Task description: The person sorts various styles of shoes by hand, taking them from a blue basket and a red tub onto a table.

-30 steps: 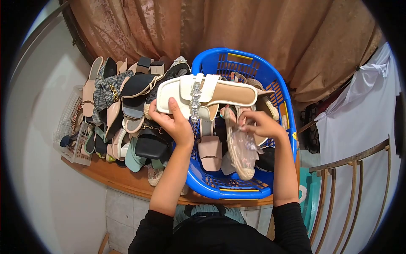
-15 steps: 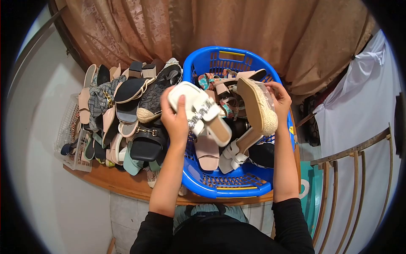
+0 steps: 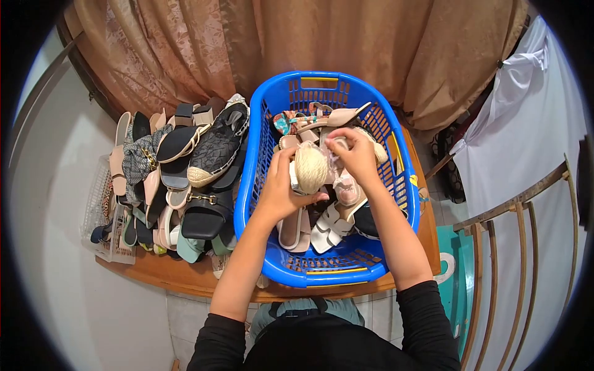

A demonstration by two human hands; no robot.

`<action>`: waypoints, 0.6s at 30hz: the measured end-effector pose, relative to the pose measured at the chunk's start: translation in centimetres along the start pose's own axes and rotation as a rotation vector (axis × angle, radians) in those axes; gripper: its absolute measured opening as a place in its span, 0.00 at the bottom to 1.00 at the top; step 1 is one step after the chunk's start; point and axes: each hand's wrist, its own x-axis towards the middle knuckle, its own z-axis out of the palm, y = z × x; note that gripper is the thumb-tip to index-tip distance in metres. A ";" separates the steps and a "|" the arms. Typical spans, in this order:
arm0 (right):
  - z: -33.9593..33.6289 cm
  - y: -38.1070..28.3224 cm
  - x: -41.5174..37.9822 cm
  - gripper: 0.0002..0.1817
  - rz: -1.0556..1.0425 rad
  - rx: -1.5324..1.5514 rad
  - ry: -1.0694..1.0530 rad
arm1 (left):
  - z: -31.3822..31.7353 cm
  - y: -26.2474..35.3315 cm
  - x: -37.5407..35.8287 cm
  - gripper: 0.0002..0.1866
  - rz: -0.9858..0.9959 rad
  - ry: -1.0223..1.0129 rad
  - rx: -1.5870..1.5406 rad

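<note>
My left hand (image 3: 276, 193) is wrapped round a wedge sandal, its woven rope heel (image 3: 311, 168) turned up toward me. A bit of white shows beneath that heel, partly hidden by my fingers. My right hand (image 3: 357, 159) is closed in a pinch at the sandal's see-through strap (image 3: 334, 162), just right of the heel. Both hands are over the blue laundry basket (image 3: 247, 204), which holds many shoes. A white strappy sandal (image 3: 330, 230) and a pink slide (image 3: 296, 230) lie below my hands. Another rope-trimmed shoe (image 3: 379, 150) sits behind my right hand.
A heap of shoes covers the table's left side, including a black lace espadrille (image 3: 221, 141) and a black buckled slide (image 3: 204, 219). A clear plastic basket (image 3: 111, 247) stands at the far left. Brown curtains (image 3: 328, 37) hang behind; a wooden rack (image 3: 526, 216) is at right.
The white jewelled slide is no longer plainly visible in my left hand. The wedge sandal has moved left, from my right hand to my left. My right hand has come inward over the basket.
</note>
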 end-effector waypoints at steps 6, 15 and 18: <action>-1.7 3.0 0.3 0.22 -0.054 -0.160 -0.299 | -1.2 -2.5 0.6 0.25 -0.267 0.482 0.131; 1.7 2.2 -1.4 0.19 0.038 -0.998 -1.236 | -1.4 -2.3 0.7 0.26 -0.178 0.616 -0.122; 5.7 4.8 -2.8 0.26 -0.088 -0.986 -1.316 | -1.2 -4.5 0.2 0.35 -0.215 0.426 0.039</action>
